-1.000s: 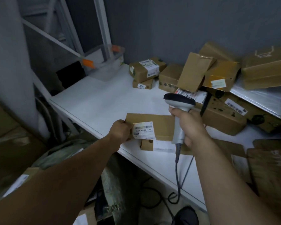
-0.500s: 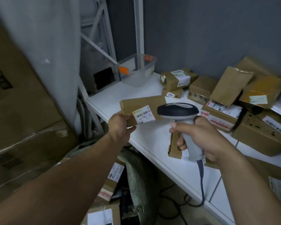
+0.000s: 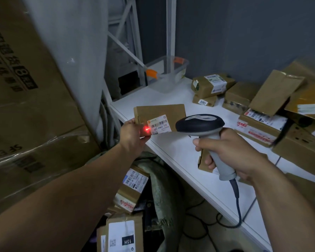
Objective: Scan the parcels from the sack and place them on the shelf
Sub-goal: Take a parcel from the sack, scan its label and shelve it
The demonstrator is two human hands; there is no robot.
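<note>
My left hand [image 3: 133, 135] grips the left end of a flat brown parcel [image 3: 160, 113] and holds it up above the white shelf's [image 3: 171, 99] front corner. Its white barcode label [image 3: 159, 124] faces me, and a red scanner dot glows at the label's left edge. My right hand [image 3: 231, 151] grips the grey handle of a corded barcode scanner [image 3: 200, 124], whose dark head points at the label from the right. Below the shelf, an open green sack [image 3: 160, 180] holds several labelled parcels [image 3: 133, 186].
Several brown parcels [image 3: 244, 99] are piled along the back and right of the shelf. A clear plastic tub [image 3: 167, 75] stands at its far left corner. A large wrapped carton [image 3: 25, 106] fills the left side. Cables [image 3: 204, 226] lie on the floor.
My left hand lifted the parcel off the shelf and moved it left. The scanner swung toward the label, and its red dot is lit now. My view turned left and down.
</note>
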